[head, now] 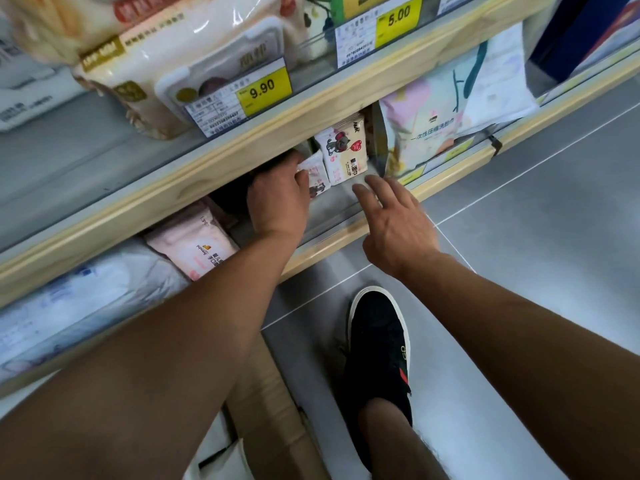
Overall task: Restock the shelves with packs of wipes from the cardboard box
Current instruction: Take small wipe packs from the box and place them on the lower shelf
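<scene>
On the upper shelf edge (242, 140), "9.90" is printed on a yellow price tag (262, 89), and "5.00" on a second yellow tag (399, 16) further right; the fine print and barcode numbers on their white labels cannot be read. Chinese characters are shown on the large pouch (446, 109) on the lower shelf, apparently "一次性压缩洗脸巾". Small Chinese print is also carried by the wipes pack (343, 150) and the pink pack (197, 247), too blurred to be made out.
</scene>
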### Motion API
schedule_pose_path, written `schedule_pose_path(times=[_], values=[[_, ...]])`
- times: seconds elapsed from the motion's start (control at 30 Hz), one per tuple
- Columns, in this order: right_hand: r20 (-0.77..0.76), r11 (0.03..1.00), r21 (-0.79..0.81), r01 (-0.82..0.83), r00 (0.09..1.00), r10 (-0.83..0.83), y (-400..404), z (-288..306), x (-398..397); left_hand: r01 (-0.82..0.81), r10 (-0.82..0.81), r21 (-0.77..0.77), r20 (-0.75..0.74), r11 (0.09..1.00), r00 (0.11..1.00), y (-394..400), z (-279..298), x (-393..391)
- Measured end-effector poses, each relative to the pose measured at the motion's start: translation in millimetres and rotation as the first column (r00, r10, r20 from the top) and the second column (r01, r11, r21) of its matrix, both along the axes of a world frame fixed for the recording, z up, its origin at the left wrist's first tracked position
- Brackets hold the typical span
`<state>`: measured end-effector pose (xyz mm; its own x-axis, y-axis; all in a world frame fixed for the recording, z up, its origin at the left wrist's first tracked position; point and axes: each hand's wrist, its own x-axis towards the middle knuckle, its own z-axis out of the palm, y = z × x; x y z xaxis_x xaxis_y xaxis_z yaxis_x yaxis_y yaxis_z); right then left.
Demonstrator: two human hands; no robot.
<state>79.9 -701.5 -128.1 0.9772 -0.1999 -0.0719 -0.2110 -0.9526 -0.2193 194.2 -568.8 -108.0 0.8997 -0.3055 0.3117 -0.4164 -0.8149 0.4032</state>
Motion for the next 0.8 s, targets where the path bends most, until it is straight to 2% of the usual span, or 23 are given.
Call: schedule_pose_path(times=[0.13, 0.27, 0.33, 0.43, 0.57, 0.67, 0.8], values=[[0.005, 1.0, -0.003, -0.004, 1.0, 0.004, 6, 0, -1, -0.002, 0.001, 0.035, 0.006, 0.999, 1.0, -2, -2, 3], [0.031, 1.0, 0.013, -0.001, 1.0, 0.001, 12, 3, -1, -0.085, 0.062, 0.199, 0.116, 0.976, 0.991, 3, -3, 3], [0.038, 1.0, 0.018, -0.004, 0.999, 0.003, 13, 4, -2, -0.069, 0.031, 0.265, 0.145, 0.962, 0.989, 6, -3, 1], [0.035, 1.0, 0.022, -0.01, 0.999, 0.009, 15, 6, -3, 0.001, -0.042, 0.271, 0.146, 0.963, 0.988, 9, -2, -1], [0.041, 1.0, 0.029, -0.003, 0.999, 0.002, 18, 5, -2, -0.01, -0.019, 0.215, 0.132, 0.977, 0.991, 7, -4, 0], [0.043, 0.999, 0.041, 0.007, 0.999, -0.008, 21, 2, 0, -0.017, -0.024, 0.326, 0.119, 0.945, 0.993, 3, -11, -4], [0.042, 0.999, 0.047, 0.014, 0.999, -0.016, 23, 2, 0, 0.134, -0.217, 0.447, 0.142, 0.885, 0.966, 7, -24, -5]])
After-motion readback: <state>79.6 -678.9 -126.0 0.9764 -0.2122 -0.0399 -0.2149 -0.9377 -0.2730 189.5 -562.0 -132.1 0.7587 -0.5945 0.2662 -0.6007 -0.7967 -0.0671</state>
